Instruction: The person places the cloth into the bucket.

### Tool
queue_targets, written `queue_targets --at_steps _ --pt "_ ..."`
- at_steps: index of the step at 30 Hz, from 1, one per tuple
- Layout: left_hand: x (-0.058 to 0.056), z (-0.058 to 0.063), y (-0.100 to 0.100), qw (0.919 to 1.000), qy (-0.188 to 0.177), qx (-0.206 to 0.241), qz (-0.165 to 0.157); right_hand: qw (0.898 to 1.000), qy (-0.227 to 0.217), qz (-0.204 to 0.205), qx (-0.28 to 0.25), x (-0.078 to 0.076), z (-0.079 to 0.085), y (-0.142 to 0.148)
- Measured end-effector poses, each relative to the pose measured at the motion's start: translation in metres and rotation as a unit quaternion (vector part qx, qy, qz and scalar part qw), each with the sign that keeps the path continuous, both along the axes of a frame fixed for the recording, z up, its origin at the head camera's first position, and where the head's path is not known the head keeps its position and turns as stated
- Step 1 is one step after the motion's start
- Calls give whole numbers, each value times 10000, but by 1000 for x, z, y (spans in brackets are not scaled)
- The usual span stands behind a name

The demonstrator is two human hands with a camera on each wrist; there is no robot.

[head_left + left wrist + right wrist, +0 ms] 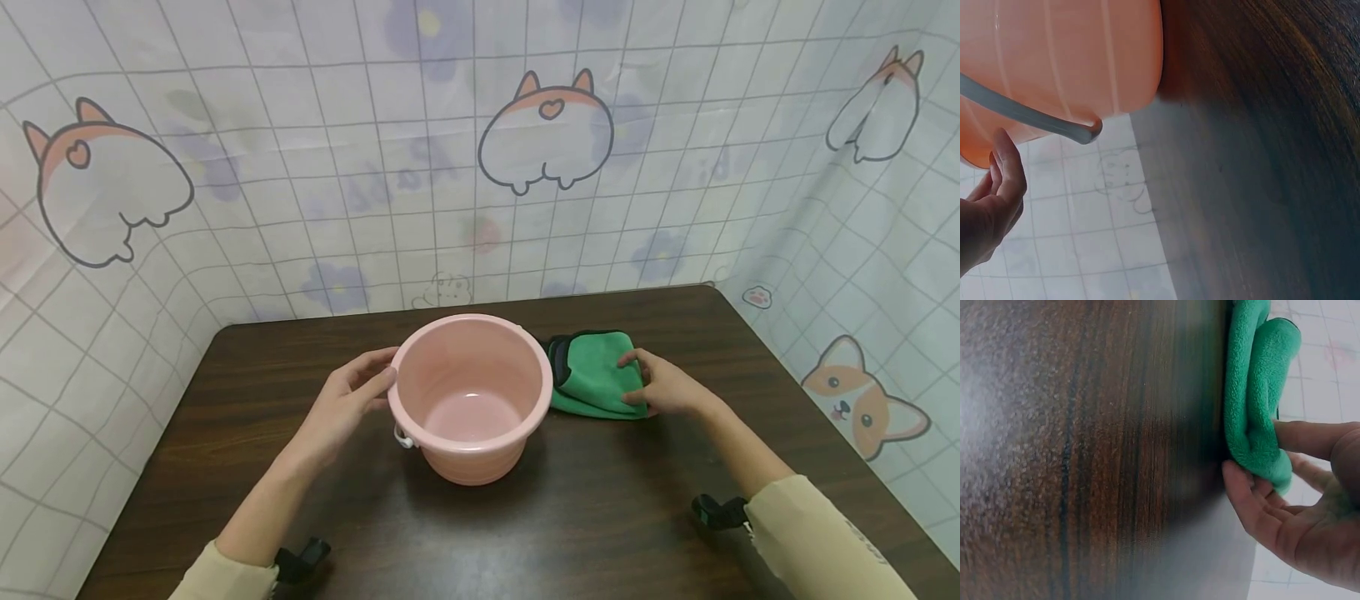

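Note:
A pink plastic bucket (472, 462) stands upright on the dark wooden table, its inside bare. Its pale handle (1035, 119) hangs down along the side. At the bucket's left rim is my left hand (348, 400), fingertips right against the outside and fingers loosely extended. To the right of the bucket lies a folded green cloth (600, 375) with black edging, partly hidden behind the bucket. My right hand (663, 385) grips its right edge; the right wrist view shows the thumb (1310, 437) on the upper side and fingers (1247, 500) at the lower edge, close to the table.
The wood-grained table (600, 517) reaches back to a white gridded curtain (375, 208) printed with cartoon dogs and flowers. That curtain also runs along both sides. Black straps (720, 512) sit at the wrists, beside beige sleeves (817, 542).

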State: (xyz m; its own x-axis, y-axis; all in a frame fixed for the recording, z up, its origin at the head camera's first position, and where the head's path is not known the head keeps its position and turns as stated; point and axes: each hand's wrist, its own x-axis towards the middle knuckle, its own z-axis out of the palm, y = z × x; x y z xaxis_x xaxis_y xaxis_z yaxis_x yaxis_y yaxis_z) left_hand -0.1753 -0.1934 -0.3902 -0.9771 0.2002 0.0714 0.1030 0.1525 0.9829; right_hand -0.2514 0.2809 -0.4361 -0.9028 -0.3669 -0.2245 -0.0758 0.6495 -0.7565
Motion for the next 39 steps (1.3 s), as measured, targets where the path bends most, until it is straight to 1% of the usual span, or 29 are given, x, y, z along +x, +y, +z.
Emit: queue_targets --at_steps 7,13,16,20,21,27,30,39 --pt "-1 1 -2 9990 -292 314 -76 9999 -13 -31 -123 -2 1 2" --pt "-4 5 -4 9972 -477 568 -107 10000 13 -49 -12 -5 5 3" --pt "-5 6 -5 9961 -569 666 -106 9995 -90 -188 -237 -6 8 3" --pt "-7 7 -6 9945 -681 779 -168 9970 -182 -418 -630 -7 15 0" --pt "-8 8 -6 9940 -714 803 -185 9967 -161 -450 -658 -7 17 -1" --pt "-9 10 -6 9900 -988 973 -245 9975 98 -424 -559 -9 26 -4" --pt "-10 12 -7 9886 -1102 994 -255 9975 138 -376 -589 -9 32 -5" --pt "-11 15 -8 9880 -1132 1004 -315 9972 260 -340 -620 -8 55 -11"
